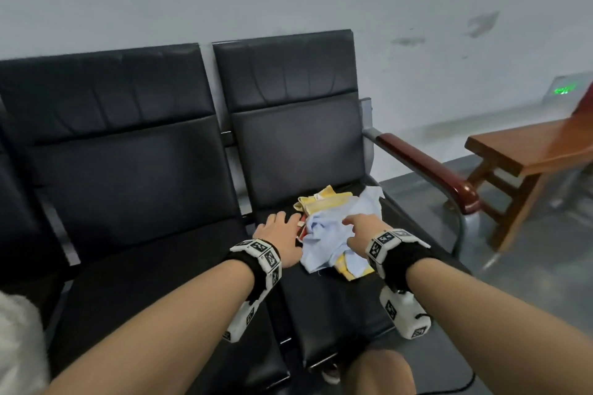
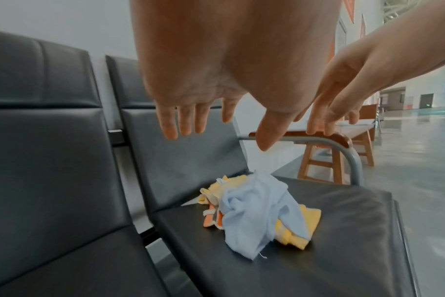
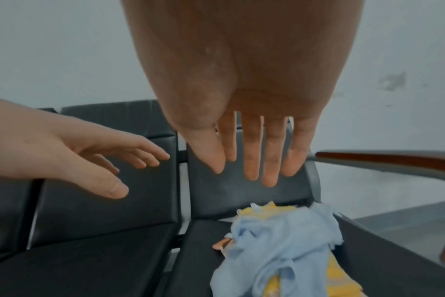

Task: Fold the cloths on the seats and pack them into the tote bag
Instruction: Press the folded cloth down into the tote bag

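Your left hand (image 1: 279, 236) and right hand (image 1: 362, 231) hover with fingers (image 3: 252, 160) spread wide, holding nothing, over the crumpled blue cloth (image 2: 254, 217) and yellow cloth (image 1: 316, 200) piled on the right seat (image 2: 330, 251).

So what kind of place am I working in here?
Probably a public waiting hall, like a station or terminal. The row of joined black padded seats with a metal and wood armrest, a wooden bench and the wide polished floor suggest it.
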A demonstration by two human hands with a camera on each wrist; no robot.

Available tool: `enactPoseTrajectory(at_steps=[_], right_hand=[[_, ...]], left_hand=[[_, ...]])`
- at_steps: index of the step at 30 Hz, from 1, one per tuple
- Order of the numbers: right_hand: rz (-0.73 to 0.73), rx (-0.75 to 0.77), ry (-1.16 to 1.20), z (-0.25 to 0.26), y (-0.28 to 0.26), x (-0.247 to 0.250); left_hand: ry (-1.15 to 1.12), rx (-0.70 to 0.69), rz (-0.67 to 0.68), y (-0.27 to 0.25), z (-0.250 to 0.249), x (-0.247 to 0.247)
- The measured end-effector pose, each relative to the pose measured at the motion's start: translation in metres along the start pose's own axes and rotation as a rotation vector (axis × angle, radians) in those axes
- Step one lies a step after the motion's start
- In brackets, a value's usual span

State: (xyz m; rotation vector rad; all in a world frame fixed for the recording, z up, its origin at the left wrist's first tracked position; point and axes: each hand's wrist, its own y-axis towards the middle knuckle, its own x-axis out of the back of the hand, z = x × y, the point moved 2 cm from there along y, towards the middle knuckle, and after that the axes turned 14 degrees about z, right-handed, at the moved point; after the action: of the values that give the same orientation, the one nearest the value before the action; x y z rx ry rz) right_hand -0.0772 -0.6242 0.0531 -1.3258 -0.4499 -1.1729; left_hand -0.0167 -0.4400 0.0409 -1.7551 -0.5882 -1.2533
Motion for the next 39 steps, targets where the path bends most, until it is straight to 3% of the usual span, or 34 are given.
enactPoseTrajectory(at_steps=[9, 14, 18, 23, 28, 32, 37, 39], right_hand=[[0.120, 0.003, -0.100, -0.057, 0.109, -0.044], [0.127, -0.059, -0.169, -0.060, 0.148, -0.068], [0.209, -0.043, -0.072, -0.058, 0.172, -0.083], [0.188, -0.086, -0.025, -0.058, 0.185, -0.109], [0.097, -0.125, -0.176, -0.061, 0.168, -0.101], [0.021, -0.110, -0.071, -0.045, 0.138, -0.069], [-0.190, -0.045, 0.121, -0.003, 0.092, -0.006], [-0.286, 0.024, 0.189, 0.021, 0.064, 0.023]], left_hand=[[-0.048, -0.025, 0.165, 0.114, -0.025, -0.075], [-0.065, -0.032, 0.159, 0.155, -0.021, -0.114], [-0.131, 0.010, 0.228, 0.169, -0.015, -0.141], [0.131, 0.034, 0.200, 0.165, -0.010, -0.153], [0.081, 0.082, 0.185, 0.144, -0.004, -0.136], [-0.051, 0.072, 0.065, 0.118, -0.002, -0.093], [-0.234, 0.111, -0.141, 0.072, 0.006, -0.017], [-0.402, 0.139, -0.228, 0.048, 0.014, 0.014]])
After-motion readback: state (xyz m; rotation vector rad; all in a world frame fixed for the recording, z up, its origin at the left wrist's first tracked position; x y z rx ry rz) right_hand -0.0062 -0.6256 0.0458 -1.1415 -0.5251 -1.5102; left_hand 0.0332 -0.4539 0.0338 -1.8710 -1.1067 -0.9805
